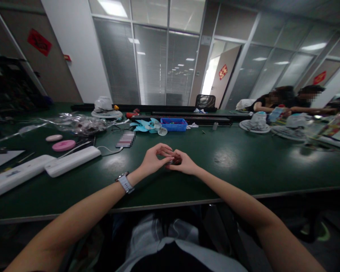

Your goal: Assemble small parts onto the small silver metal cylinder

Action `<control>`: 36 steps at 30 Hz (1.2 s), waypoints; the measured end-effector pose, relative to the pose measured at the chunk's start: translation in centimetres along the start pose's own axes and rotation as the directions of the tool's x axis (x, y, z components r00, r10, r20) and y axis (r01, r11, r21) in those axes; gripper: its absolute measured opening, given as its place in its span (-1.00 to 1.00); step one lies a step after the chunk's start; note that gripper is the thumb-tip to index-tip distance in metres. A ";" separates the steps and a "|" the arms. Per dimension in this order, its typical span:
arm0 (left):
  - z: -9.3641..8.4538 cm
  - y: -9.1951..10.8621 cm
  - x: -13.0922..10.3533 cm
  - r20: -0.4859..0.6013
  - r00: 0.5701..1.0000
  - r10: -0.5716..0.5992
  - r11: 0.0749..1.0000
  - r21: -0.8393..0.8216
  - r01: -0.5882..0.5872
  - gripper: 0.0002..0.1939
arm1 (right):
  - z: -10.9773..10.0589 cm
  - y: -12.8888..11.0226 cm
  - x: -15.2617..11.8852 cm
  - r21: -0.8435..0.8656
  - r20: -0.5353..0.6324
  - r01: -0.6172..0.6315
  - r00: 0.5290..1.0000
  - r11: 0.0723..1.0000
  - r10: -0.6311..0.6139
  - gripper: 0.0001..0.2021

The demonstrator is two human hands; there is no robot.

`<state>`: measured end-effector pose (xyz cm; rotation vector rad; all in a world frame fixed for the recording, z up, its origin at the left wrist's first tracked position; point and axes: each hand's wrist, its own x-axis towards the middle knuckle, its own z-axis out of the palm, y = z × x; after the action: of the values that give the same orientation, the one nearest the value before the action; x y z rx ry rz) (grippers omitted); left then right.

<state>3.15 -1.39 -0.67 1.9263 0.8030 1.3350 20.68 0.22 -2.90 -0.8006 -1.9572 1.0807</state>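
Note:
Both hands meet over the green table (198, 185), near its front edge. My left hand (156, 158), with a watch (125, 182) on its wrist, curves its thumb and fingers around the left side of a small reddish-brown object (176, 159). From the other side my right hand (184, 163) closes thumb and fingers on the same object. Something small and shiny shows between the fingertips, too small to make out. Beyond the hands lie a blue basket (174, 125), light-blue fan blades (147, 125) and a phone (126, 139) with a cable.
White power strips (73, 160), a pink disc (64, 145) and clear plastic wrap (82, 122) lie at the left. Fan parts (104, 107) stand at the back left, more fan parts (256, 122) at the right. Two people sit at the far right.

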 end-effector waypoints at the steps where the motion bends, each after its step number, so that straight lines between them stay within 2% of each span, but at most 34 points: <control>1: 0.0 -0.1 0.1 -0.022 1.000 0.010 1.000 0.004 -0.010 -0.65 | 0.0 0.1 0.0 -0.003 -0.003 0.004 1.000 1.000 -0.004 -0.62; 3: -0.5 -0.2 0.3 -0.073 0.997 0.029 0.999 0.020 -0.027 -0.67 | 0.0 0.1 -0.1 -0.009 -0.009 0.007 1.000 1.000 -0.007 -0.62; 6: -2.5 -0.5 0.7 -0.088 0.996 0.006 0.999 0.036 -0.003 -0.60 | -0.1 -0.1 -0.2 -0.001 -0.008 -0.007 1.000 1.000 0.007 -0.60; 7: -3.4 -0.7 0.9 -0.048 0.998 -0.033 0.999 0.027 0.034 -0.53 | -0.1 -0.2 -0.2 -0.001 -0.004 -0.013 1.000 1.000 0.013 -0.60; 9: -5.2 -1.5 1.1 0.125 0.981 -0.147 0.989 0.009 0.147 -0.43 | -0.1 -0.3 -0.2 -0.009 0.001 -0.021 1.000 1.000 0.021 -0.59; 11: -6.7 -2.3 1.1 0.301 0.918 -0.260 0.964 0.030 0.263 -0.38 | -0.2 -0.4 -0.3 -0.019 0.001 -0.027 1.000 0.999 0.027 -0.59; 12: -7.3 -2.8 1.1 0.352 0.886 -0.302 0.950 0.038 0.309 -0.36 | -0.2 -0.5 -0.3 -0.022 -0.001 -0.030 1.000 0.999 0.030 -0.59; 14: -7.8 -3.4 1.1 0.408 0.842 -0.354 0.930 0.053 0.365 -0.34 | -0.2 -0.6 -0.3 -0.025 -0.006 -0.035 0.999 0.999 0.035 -0.59; 16: -8.0 -3.7 1.1 0.420 0.826 -0.377 0.921 0.076 0.382 -0.33 | -0.1 -0.7 -0.3 -0.031 -0.007 -0.037 0.999 0.999 0.037 -0.59; 21: -8.1 -3.5 1.2 0.386 0.863 -0.327 0.929 0.297 0.220 -0.28 | 0.0 -0.7 -0.3 -0.034 -0.012 -0.031 0.999 0.999 0.031 -0.60; 23: -8.2 -3.4 1.1 0.392 0.857 -0.334 0.913 0.362 0.190 -0.31 | -0.1 -0.7 -0.3 -0.032 -0.007 -0.027 1.000 0.999 0.027 -0.59; 26: -8.2 -3.4 1.1 0.405 0.837 -0.368 0.900 0.382 0.212 -0.39 | -0.1 -0.6 -0.3 -0.040 -0.006 -0.030 1.000 0.999 0.030 -0.59; 28: -7.6 -3.2 1.1 0.371 0.863 -0.344 0.915 0.340 0.219 -0.45 | -0.1 -0.6 -0.2 -0.042 -0.009 -0.036 0.999 0.998 0.035 -0.59; 29: -7.2 -3.0 1.1 0.327 0.894 -0.308 0.932 0.294 0.213 -0.47 | -0.1 -0.6 -0.2 -0.038 -0.009 -0.038 0.999 0.999 0.037 -0.60; 31: -6.1 -2.3 1.1 0.195 0.959 -0.205 0.970 0.173 0.172 -0.51 | -0.1 -0.5 -0.2 -0.024 -0.009 -0.034 0.999 0.999 0.033 -0.60; 32: -5.4 -1.8 1.1 0.128 0.978 -0.167 0.981 0.125 0.152 -0.51 | -0.1 -0.5 -0.2 -0.015 -0.007 -0.028 1.000 0.999 0.028 -0.59; 34: -4.0 -0.9 1.0 0.049 0.993 -0.108 0.992 0.075 0.104 -0.56 | -0.1 -0.4 -0.2 0.000 -0.003 -0.014 1.000 1.000 0.014 -0.59; 36: -2.9 -0.3 0.8 0.044 0.995 -0.088 0.995 0.040 0.086 -0.60 | -0.1 -0.4 -0.2 0.016 -0.002 -0.003 1.000 1.000 0.003 -0.61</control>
<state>0.64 -0.05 0.29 1.9216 0.8855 1.2284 20.80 -0.08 -2.60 -0.7962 -1.9443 1.0959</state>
